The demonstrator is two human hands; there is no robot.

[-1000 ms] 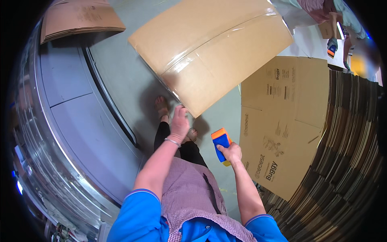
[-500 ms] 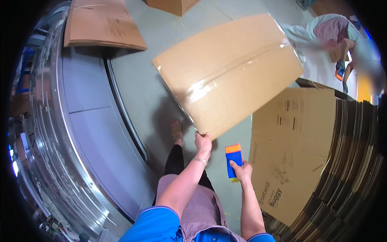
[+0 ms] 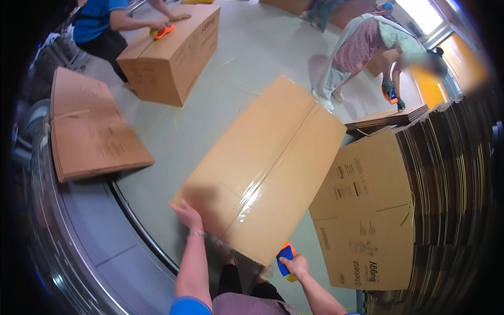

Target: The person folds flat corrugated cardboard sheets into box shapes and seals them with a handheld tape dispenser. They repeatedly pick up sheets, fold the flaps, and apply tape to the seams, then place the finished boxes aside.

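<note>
A large cardboard box (image 3: pixel 262 173) stands at a slant before me, a strip of shiny clear tape along the seam of its top. At its near left corner, my left hand (image 3: pixel 187 214) grips the edge, the fingertips partly hidden. My right hand (image 3: pixel 297 265) is closed around a blue and orange tape dispenser (image 3: pixel 284 260), held beside the box's near right corner. From this view I cannot tell whether the dispenser touches the box.
Right of the box, flattened cartons (image 3: pixel 367 210) form a tall stack. More flat cartons (image 3: pixel 94 131) lie on a grey surface (image 3: pixel 115 247) at left. Beyond, one co-worker tapes a standing carton (image 3: pixel 173 58); another bends over flat cardboard (image 3: pixel 386 116) with a dispenser.
The view has swung, bringing the far left co-worker and carton into sight. The box has turned and come nearer. My left hand has shifted left along it; the dispenser stays in my right.
</note>
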